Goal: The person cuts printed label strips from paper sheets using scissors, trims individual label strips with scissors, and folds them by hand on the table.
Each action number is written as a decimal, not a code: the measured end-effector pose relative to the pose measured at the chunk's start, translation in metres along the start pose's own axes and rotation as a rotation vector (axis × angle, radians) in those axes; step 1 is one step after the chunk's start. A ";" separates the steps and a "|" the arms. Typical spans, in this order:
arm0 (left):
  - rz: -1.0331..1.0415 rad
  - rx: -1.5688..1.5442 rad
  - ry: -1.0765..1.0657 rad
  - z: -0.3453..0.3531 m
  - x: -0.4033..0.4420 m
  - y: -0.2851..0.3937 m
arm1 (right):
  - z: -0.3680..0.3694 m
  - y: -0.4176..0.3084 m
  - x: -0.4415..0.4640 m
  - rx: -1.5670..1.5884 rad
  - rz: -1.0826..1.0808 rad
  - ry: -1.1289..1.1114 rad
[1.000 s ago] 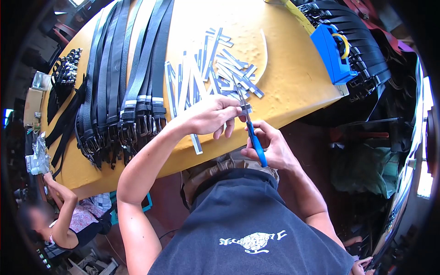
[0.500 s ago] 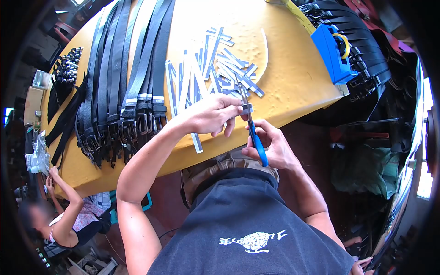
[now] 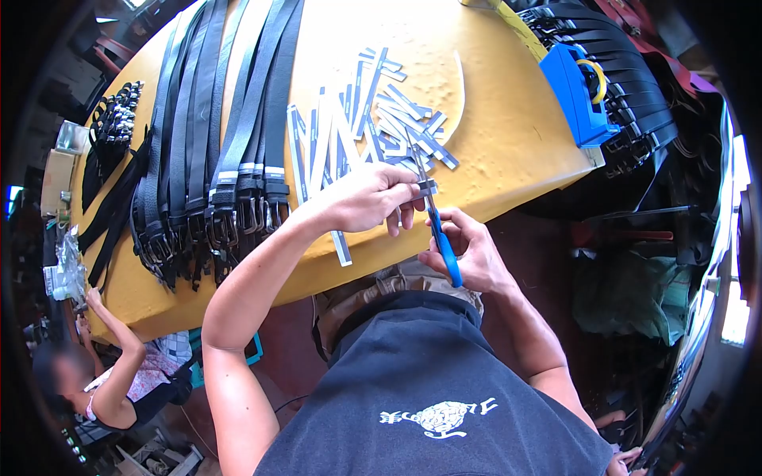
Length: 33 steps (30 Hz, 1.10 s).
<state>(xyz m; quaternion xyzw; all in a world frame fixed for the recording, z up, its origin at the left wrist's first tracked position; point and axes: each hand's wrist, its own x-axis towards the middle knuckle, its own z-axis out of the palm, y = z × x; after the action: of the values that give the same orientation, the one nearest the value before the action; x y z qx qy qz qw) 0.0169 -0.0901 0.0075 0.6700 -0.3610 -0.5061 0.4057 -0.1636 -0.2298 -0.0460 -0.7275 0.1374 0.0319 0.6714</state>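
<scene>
In my right hand (image 3: 470,252) is a pair of blue-handled scissors (image 3: 446,252), with the blades pointing away from me. My left hand (image 3: 377,196) pinches a short grey-and-white label strip (image 3: 426,189) that lies across the scissor blades. Whether the blades are fully closed is hard to make out. Just beyond both hands, a loose pile of printed paper strips (image 3: 397,111) is spread on the yellow-covered table (image 3: 508,119). One strip (image 3: 341,247) sticks out below my left forearm, over the table's front edge.
Black belts (image 3: 198,119) with metal buckles lie in rows to the left. A blue tape dispenser (image 3: 573,95) stands at the table's right edge, beside more hanging belts (image 3: 627,79). Another person (image 3: 127,373) works at the lower left. A green sack (image 3: 635,297) is at the right.
The scissors and my right hand have shifted very slightly. My left fingers have moved a little around the strip. The other person's hands at the left have also moved a little.
</scene>
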 end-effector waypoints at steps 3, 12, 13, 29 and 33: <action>0.023 -0.043 -0.007 0.001 0.006 -0.010 | 0.003 0.001 0.000 0.060 -0.022 0.017; -0.013 0.051 0.006 0.003 0.007 -0.002 | 0.001 0.001 -0.001 0.123 0.046 0.019; -0.013 0.060 0.015 0.004 0.007 -0.001 | 0.000 0.002 0.000 0.118 0.048 0.019; 0.099 0.164 -0.015 0.007 0.015 -0.009 | -0.004 -0.008 0.001 -0.089 -0.077 0.010; 0.134 0.127 0.016 0.011 0.017 -0.008 | -0.004 -0.009 0.001 -0.073 -0.053 0.035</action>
<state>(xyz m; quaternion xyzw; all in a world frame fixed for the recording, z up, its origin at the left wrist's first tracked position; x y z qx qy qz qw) 0.0105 -0.1045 -0.0080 0.6728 -0.4332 -0.4486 0.3980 -0.1614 -0.2337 -0.0371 -0.7553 0.1288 0.0065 0.6426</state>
